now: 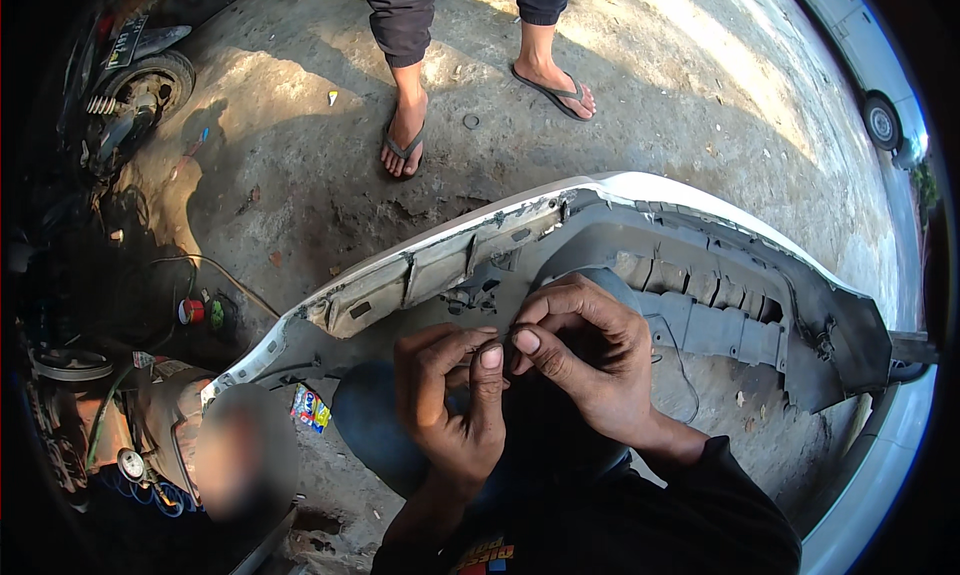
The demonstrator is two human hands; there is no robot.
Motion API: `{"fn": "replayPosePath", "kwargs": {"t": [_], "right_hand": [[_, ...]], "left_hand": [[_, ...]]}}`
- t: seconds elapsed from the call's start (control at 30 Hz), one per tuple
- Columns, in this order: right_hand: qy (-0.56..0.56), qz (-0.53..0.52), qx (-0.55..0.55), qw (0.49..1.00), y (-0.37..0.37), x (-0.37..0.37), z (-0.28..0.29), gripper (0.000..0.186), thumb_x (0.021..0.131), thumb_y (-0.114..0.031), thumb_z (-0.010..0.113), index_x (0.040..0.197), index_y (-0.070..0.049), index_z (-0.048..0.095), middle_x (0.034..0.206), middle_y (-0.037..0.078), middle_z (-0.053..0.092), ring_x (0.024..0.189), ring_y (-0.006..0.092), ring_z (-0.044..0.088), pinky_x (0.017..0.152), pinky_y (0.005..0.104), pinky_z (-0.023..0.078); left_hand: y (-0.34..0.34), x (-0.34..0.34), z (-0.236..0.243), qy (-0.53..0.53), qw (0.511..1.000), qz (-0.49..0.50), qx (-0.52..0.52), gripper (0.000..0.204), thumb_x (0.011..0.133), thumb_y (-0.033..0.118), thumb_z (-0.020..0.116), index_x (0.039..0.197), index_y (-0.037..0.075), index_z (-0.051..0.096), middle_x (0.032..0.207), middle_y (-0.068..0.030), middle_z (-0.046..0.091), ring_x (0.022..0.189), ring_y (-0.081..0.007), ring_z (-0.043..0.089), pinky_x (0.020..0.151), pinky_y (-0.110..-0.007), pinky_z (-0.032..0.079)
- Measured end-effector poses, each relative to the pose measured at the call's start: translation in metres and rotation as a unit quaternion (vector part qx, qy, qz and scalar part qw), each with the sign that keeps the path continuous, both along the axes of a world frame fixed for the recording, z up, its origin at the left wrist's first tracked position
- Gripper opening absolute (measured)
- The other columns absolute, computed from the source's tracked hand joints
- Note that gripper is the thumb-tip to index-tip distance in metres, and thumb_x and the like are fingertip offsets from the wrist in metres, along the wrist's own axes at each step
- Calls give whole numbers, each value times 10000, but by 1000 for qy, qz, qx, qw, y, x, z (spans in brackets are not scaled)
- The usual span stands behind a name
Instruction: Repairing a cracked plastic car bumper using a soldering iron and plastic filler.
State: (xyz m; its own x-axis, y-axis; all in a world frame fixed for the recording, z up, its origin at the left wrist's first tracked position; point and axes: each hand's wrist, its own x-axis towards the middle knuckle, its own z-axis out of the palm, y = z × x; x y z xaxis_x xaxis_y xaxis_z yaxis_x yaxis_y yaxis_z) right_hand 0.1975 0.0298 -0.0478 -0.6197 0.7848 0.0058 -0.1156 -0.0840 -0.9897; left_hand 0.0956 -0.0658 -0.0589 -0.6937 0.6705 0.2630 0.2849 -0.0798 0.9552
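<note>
While both hands meet at the centre of the view, the left hand [450,395] and the right hand [585,360] pinch a thin wire [672,360] between thumb and fingertips, both clenched on it just under the inner face of a car bumper [700,275]. The wire itself is too fine to follow at the pinch; a loop of it shows to the right of the right wrist, hanging over the concrete floor [300,165].

Nearest: the person's dark sleeve and knees in dark trousers [400,425], directly beneath the hands and blocking sight of the floor there.

Left of the knees: a small colourful wrapper [311,409] lies on the floor, just below the bumper's left end. A blurred patch covers the area further left. Beside it, a round gauge [131,464] and coiled blue hose [150,495].

Middle: the bumper lies inner side up, white outer skin along its upper edge, grey ribbed plastic inside. It spans from lower left to the right rim and hides the floor behind it.

Further left: a red roll of tape [190,311] with a cable running past.

Far: a second person's feet in flip-flops [405,140] stand on the floor beyond the bumper. A motorbike wheel [140,85] sits upper left; a white car [880,85] at the upper right rim.
</note>
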Motion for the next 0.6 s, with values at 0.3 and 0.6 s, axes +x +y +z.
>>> {"fn": "replayPosePath", "kwargs": {"t": [0.3, 0.6], "right_hand": [[46, 29, -55, 997, -4, -11, -3, 118, 927, -9, 606, 1029, 49, 609, 985, 95, 589, 758, 106, 641, 651, 226, 520], [84, 49, -175, 980, -17, -15, -2, 122, 955, -43, 577, 1037, 44, 600, 962, 55, 539, 727, 83, 566, 624, 237, 477]], "left_hand": [[-3, -9, -5, 207, 977, 41, -19, 129, 881, 70, 662, 1002, 29, 648, 914, -106, 579, 845, -211, 565, 689, -306, 472], [-14, -11, -8, 214, 976, 38, -13, 120, 939, 97, 596, 1030, 19, 596, 955, -113, 534, 817, -168, 543, 664, -271, 463]]}}
